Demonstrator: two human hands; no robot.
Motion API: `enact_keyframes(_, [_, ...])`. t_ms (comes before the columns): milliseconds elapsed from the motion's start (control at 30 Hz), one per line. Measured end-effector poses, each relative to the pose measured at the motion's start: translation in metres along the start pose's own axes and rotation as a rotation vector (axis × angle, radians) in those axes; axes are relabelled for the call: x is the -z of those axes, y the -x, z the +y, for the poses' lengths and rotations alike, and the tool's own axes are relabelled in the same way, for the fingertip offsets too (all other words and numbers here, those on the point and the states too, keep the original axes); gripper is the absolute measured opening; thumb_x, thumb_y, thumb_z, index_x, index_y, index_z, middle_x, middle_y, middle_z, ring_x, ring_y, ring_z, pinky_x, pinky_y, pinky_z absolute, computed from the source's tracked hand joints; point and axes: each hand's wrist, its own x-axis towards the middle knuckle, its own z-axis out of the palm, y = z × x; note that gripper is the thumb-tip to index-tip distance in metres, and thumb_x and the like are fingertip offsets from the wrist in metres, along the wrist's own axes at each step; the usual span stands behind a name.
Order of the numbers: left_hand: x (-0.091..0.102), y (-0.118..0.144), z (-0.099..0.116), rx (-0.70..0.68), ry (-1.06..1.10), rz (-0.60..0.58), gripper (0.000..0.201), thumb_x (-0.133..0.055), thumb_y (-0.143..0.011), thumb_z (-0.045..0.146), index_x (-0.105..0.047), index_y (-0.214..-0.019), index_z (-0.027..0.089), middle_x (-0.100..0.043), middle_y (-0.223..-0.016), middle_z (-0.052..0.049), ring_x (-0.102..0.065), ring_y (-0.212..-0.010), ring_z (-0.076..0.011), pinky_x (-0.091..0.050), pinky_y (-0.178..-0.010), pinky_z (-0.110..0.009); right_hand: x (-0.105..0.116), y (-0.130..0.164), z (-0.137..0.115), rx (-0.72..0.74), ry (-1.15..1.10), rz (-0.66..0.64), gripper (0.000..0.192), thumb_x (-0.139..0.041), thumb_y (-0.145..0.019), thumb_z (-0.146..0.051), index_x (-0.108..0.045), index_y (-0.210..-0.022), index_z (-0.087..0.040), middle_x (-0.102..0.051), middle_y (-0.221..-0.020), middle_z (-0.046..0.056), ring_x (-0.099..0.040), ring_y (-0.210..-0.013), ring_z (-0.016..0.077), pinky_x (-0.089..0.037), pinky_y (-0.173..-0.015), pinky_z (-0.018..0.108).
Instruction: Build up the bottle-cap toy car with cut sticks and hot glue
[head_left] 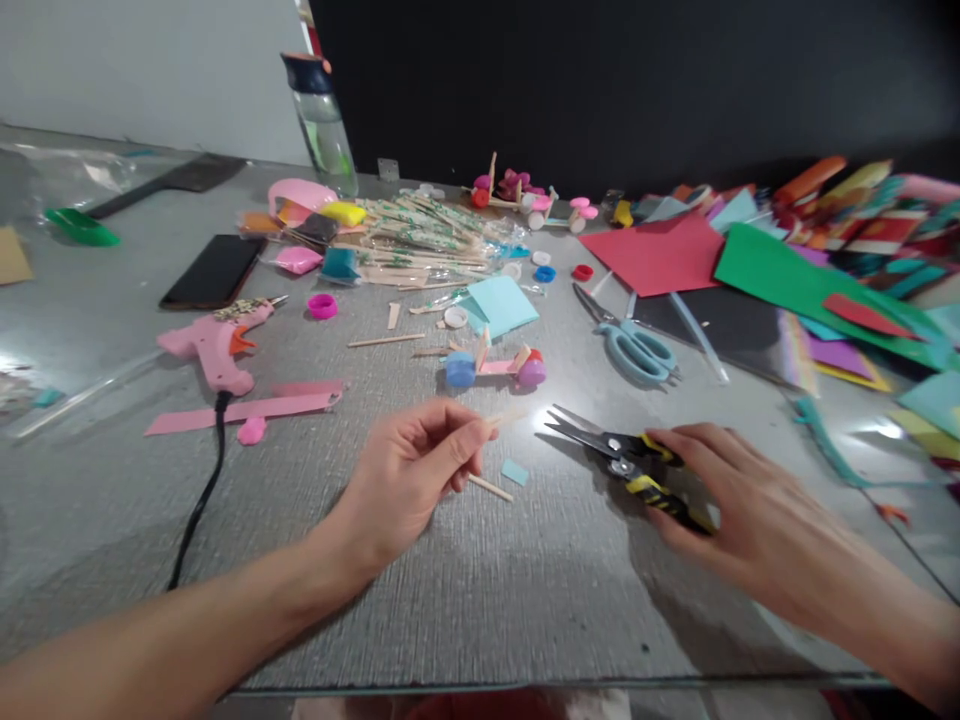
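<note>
My left hand (412, 470) pinches a thin wooden stick (504, 420) between thumb and fingers, its tip pointing right. A second short stick (491, 487) lies on the table just under that hand, beside a small blue paper scrap (514, 472). My right hand (739, 500) rests on the yellow-and-black handles of a pair of snips (611, 455), whose dark blades lie open and point left toward the stick. Just beyond sits a small stick-built cart (491, 368) with blue and purple bottle-cap wheels.
A pink glue gun (214, 345) with a black cord lies at left, near a pink paper strip (240, 410) and a black phone (214, 272). Blue scissors (634, 345), coloured paper sheets (787, 270), a pile of sticks (420, 245), a bottle (324, 125) and loose caps crowd the far side.
</note>
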Motion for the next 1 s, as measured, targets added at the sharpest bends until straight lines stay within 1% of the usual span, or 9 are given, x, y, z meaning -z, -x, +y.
enact_keyframes(167, [-0.001, 0.000, -0.004, 0.031, -0.044, -0.051, 0.019, -0.069, -0.091, 0.034, -0.071, -0.081, 0.018, -0.060, -0.064, 0.003, -0.048, -0.053, -0.0059, -0.034, -0.045, -0.017, -0.011, -0.002, 0.011, -0.016, 0.001, -0.018, 0.057, -0.054, -0.093, -0.056, -0.050, -0.133, -0.016, -0.061, -0.121, 0.019, -0.064, -0.105, 0.0372, -0.057, -0.089, 0.055])
enact_keyframes(300, [-0.002, 0.002, -0.003, 0.033, -0.070, -0.074, 0.017, -0.069, -0.091, 0.031, -0.071, -0.080, 0.018, -0.061, -0.064, 0.003, -0.048, -0.054, -0.0058, -0.035, -0.046, -0.017, -0.004, -0.004, 0.010, 0.003, -0.009, -0.009, 0.063, -0.052, -0.095, -0.059, -0.051, -0.139, -0.014, -0.060, -0.125, 0.018, -0.062, -0.111, 0.0369, -0.055, -0.093, 0.056])
enact_keyframes(433, [-0.006, 0.006, -0.002, 0.024, -0.125, -0.100, 0.016, -0.069, -0.091, 0.030, -0.072, -0.080, 0.019, -0.062, -0.064, 0.003, -0.050, -0.055, -0.0071, -0.038, -0.050, -0.018, 0.015, -0.016, -0.017, 0.003, -0.289, 0.120, 0.038, -0.055, -0.100, -0.046, -0.060, -0.131, -0.024, -0.061, -0.128, 0.011, -0.064, -0.110, 0.0275, -0.056, -0.092, 0.044])
enact_keyframes(533, [-0.010, 0.009, -0.002, -0.012, -0.192, -0.126, 0.016, -0.069, -0.090, 0.029, -0.073, -0.078, 0.019, -0.062, -0.064, 0.002, -0.051, -0.058, -0.0088, -0.040, -0.054, -0.020, 0.024, -0.035, -0.047, 0.136, -0.537, 0.156, 0.027, -0.060, -0.099, -0.036, -0.062, -0.124, -0.026, -0.067, -0.116, 0.008, -0.067, -0.102, 0.0227, -0.057, -0.085, 0.037])
enact_keyframes(667, [-0.011, 0.013, -0.001, -0.056, -0.266, -0.188, 0.019, -0.068, -0.091, 0.029, -0.072, -0.075, 0.018, -0.061, -0.064, 0.002, -0.052, -0.060, -0.0100, -0.040, -0.057, -0.021, 0.027, -0.057, -0.074, 0.244, -0.767, 0.102, 0.007, -0.062, -0.099, -0.026, -0.067, -0.102, -0.022, -0.070, -0.090, 0.003, -0.066, -0.080, 0.0163, -0.052, -0.069, 0.029])
enact_keyframes(733, [-0.010, 0.014, -0.001, -0.085, -0.306, -0.208, 0.021, -0.067, -0.092, 0.029, -0.071, -0.075, 0.018, -0.061, -0.064, 0.002, -0.052, -0.061, -0.0099, -0.040, -0.058, -0.021, 0.026, -0.062, -0.078, 0.232, -0.821, 0.060, 0.009, -0.061, -0.098, -0.021, -0.068, -0.092, -0.021, -0.067, -0.078, -0.001, -0.061, -0.070, 0.0127, -0.047, -0.063, 0.025])
enact_keyframes(800, [-0.010, 0.013, -0.001, -0.103, -0.329, -0.218, 0.021, -0.065, -0.093, 0.029, -0.072, -0.076, 0.018, -0.060, -0.063, 0.002, -0.051, -0.060, -0.0098, -0.039, -0.057, -0.022, 0.025, -0.065, -0.080, 0.164, -0.863, -0.019, 0.013, -0.062, -0.097, -0.020, -0.070, -0.086, -0.020, -0.064, -0.071, -0.003, -0.056, -0.063, 0.0102, -0.043, -0.059, 0.023])
enact_keyframes(900, [-0.011, 0.012, -0.004, -0.096, -0.326, -0.226, 0.024, -0.065, -0.093, 0.031, -0.072, -0.075, 0.018, -0.059, -0.061, 0.002, -0.050, -0.059, -0.0098, -0.038, -0.056, -0.022, 0.023, -0.067, -0.077, 0.020, -0.998, -0.196, 0.015, -0.063, -0.095, -0.024, -0.070, -0.082, -0.019, -0.058, -0.063, -0.005, -0.050, -0.056, 0.0084, -0.038, -0.052, 0.021])
enact_keyframes(1000, [-0.012, 0.009, -0.007, -0.039, -0.256, -0.202, 0.019, -0.066, -0.092, 0.033, -0.074, -0.082, 0.019, -0.063, -0.065, 0.002, -0.051, -0.059, -0.0097, -0.039, -0.055, -0.021, 0.022, -0.075, -0.068, -0.071, -1.148, -0.354, 0.018, -0.064, -0.092, -0.030, -0.068, -0.078, -0.019, -0.055, -0.060, -0.006, -0.050, -0.053, 0.0084, -0.039, -0.050, 0.021])
